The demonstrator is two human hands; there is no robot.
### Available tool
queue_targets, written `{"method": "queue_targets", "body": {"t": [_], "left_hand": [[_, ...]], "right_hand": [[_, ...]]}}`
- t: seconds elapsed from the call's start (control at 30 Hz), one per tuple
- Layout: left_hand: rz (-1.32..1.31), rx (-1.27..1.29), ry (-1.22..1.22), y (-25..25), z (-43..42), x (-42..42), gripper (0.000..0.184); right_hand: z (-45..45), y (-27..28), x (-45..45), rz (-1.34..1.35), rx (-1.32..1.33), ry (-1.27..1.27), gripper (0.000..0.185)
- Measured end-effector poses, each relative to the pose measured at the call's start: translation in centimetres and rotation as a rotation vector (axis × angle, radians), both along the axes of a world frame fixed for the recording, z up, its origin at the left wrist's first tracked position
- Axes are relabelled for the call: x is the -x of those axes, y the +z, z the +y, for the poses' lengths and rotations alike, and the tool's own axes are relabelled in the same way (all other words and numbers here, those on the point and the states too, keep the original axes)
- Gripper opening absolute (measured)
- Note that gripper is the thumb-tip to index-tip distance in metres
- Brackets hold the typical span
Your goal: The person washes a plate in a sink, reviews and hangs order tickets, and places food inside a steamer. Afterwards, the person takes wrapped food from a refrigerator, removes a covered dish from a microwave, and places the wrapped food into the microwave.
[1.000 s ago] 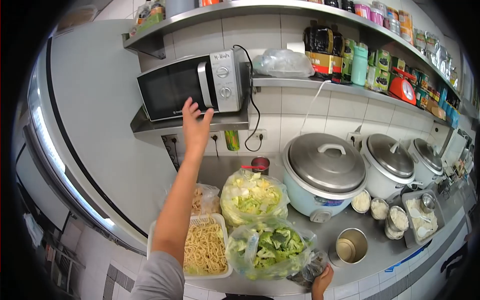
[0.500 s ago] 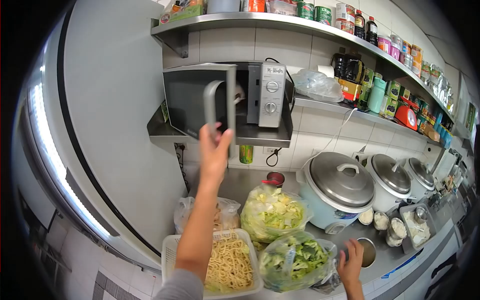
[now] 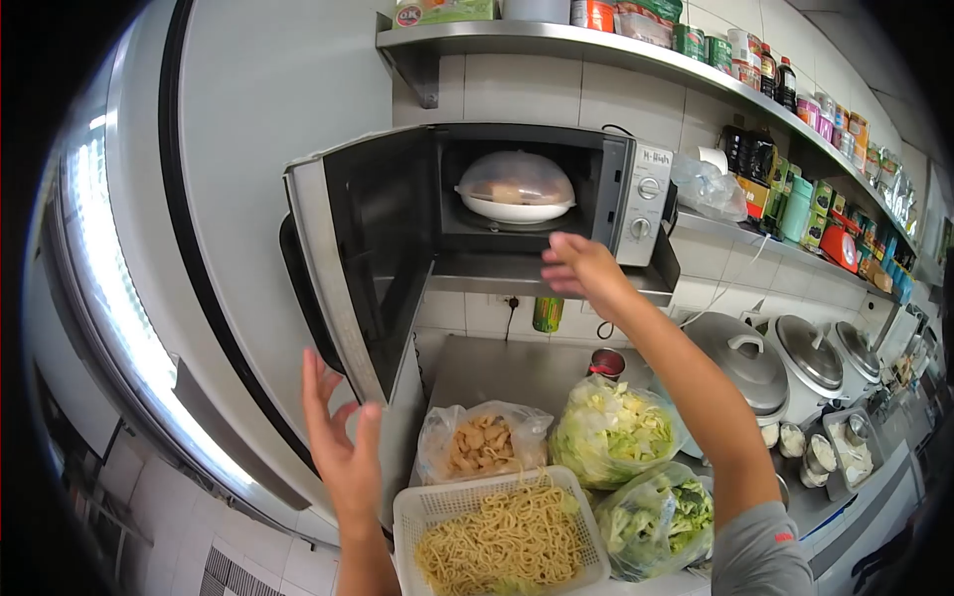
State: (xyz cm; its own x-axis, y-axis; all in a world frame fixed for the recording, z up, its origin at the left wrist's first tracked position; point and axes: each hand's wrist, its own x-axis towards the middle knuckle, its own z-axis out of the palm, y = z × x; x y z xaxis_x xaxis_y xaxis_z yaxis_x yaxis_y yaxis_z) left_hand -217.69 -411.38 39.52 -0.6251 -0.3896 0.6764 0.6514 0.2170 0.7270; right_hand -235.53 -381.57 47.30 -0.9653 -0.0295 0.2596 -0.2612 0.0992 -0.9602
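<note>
The microwave stands on a steel shelf with its door swung wide to the left. Inside it sits a white bowl under a translucent domed cover, with food showing through. My left hand is beside the lower edge of the door, fingers spread, holding nothing. My right hand is raised in front of the microwave's opening, below and right of the bowl. Its fingers are stretched out and apart from the bowl, with nothing in them.
Below are a white basket of noodles, a bag of pale brown pieces, a bag of chopped lettuce and a bag of broccoli. Rice cookers line the right. A tall fridge-like cabinet borders the left.
The microwave door has swung from partly to wide open, revealing the covered bowl. My left hand has left the handle and dropped left; my right hand has risen from the counter. The view has shifted left.
</note>
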Motion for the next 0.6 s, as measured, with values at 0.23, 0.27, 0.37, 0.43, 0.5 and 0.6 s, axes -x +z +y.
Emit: {"method": "queue_targets", "body": {"t": [0.23, 0.27, 0.37, 0.43, 0.5, 0.6], "left_hand": [[0.114, 0.095, 0.081, -7.5, -2.0, -1.9, 0.046], [0.114, 0.059, 0.004, -8.0, -2.1, -1.9, 0.04], [0.099, 0.007, -0.107, -8.8, -2.5, -0.9, 0.032], [0.085, -0.007, -0.144, -9.1, -2.6, -0.1, 0.031], [0.077, 0.014, -0.176, -9.4, -2.4, 0.7, 0.028], [0.025, 0.054, -0.243, -9.9, -1.8, 1.4, 0.027]], "right_hand": [[-5.2, 3.2, 13.9, -0.171, 0.716, -0.215, 0.045], [-5.8, 3.3, 13.8, -0.173, 0.715, -0.215, 0.045], [-7.5, 3.1, 13.1, -0.081, 0.686, -0.33, 0.045], [-7.6, 2.8, 13.8, -0.046, 0.691, -0.396, 0.044], [-7.2, 2.8, 14.2, -0.087, 0.69, -0.393, 0.045], [-6.0, 2.3, 16.7, -0.127, 0.674, -0.317, 0.047]]}}
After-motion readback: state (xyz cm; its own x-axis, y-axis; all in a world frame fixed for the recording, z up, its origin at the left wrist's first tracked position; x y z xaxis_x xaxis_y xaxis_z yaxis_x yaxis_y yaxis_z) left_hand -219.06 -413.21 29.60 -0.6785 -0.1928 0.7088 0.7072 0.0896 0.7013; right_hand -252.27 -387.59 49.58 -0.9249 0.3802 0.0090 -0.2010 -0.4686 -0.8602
